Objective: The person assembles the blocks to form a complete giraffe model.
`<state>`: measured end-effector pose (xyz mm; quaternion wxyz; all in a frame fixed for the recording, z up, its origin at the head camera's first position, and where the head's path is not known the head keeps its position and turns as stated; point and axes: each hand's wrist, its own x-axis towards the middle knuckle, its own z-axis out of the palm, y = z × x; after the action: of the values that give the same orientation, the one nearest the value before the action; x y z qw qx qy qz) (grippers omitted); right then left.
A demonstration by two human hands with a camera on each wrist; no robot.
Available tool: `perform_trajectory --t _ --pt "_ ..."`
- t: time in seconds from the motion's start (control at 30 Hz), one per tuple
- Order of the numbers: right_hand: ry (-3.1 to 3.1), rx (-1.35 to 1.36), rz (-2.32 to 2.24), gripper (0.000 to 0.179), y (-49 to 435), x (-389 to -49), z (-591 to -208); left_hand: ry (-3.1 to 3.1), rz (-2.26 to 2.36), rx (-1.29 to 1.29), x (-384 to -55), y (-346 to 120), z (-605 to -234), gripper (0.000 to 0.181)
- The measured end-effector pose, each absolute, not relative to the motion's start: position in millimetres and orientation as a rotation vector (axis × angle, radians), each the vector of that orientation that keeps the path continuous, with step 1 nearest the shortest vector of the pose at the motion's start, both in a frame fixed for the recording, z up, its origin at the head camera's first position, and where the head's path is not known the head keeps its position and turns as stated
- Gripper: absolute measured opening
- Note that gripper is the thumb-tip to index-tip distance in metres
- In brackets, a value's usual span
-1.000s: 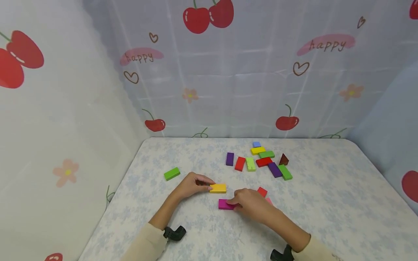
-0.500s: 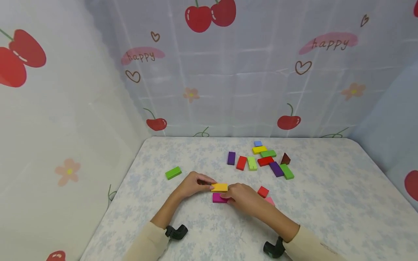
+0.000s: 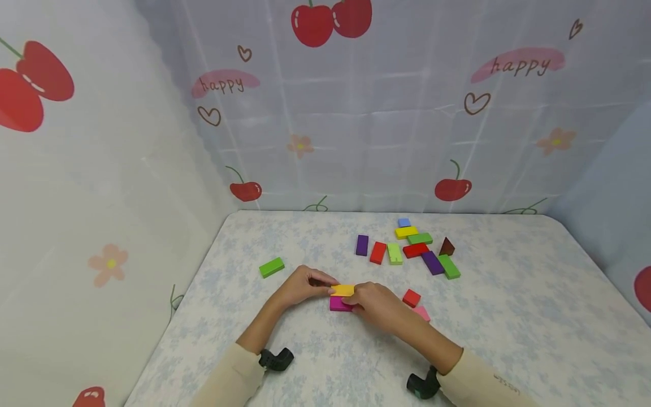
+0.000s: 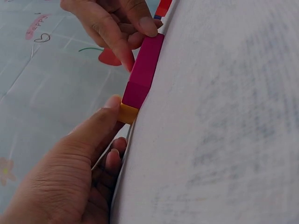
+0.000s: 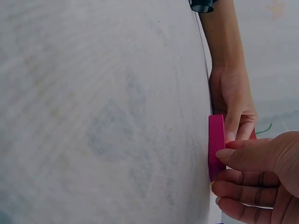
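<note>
A yellow block [image 3: 343,290] lies flat on the table, its left end pinched between the thumb and fingers of my left hand [image 3: 300,289]. Directly in front of it, along its near long side, lies a magenta block [image 3: 339,304]. My right hand [image 3: 378,308] grips the magenta block at its right end and hides that end in the head view. In the left wrist view the magenta block [image 4: 144,65] covers most of the yellow block [image 4: 128,113]. The right wrist view shows my right thumb on the magenta block's [image 5: 216,135] near side.
A red block [image 3: 411,298] and a pink block [image 3: 421,313] lie just right of my right hand. A green block [image 3: 272,267] sits alone at the left. Farther back are several coloured blocks, among them a purple one [image 3: 362,245], and a brown triangular piece [image 3: 447,247].
My right hand has slid the magenta block leftward and away from me, up against the yellow block. My left hand has kept its hold on the yellow block.
</note>
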<state>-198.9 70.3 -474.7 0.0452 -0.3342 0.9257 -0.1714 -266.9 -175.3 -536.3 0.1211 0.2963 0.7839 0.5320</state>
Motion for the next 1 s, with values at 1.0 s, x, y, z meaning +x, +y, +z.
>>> perform_trajectory --t 1.0 --pt "2.877 -0.857 -0.656 0.034 103 -201 -444 2.282 1.539 0.918 -268 -176 -536 0.028"
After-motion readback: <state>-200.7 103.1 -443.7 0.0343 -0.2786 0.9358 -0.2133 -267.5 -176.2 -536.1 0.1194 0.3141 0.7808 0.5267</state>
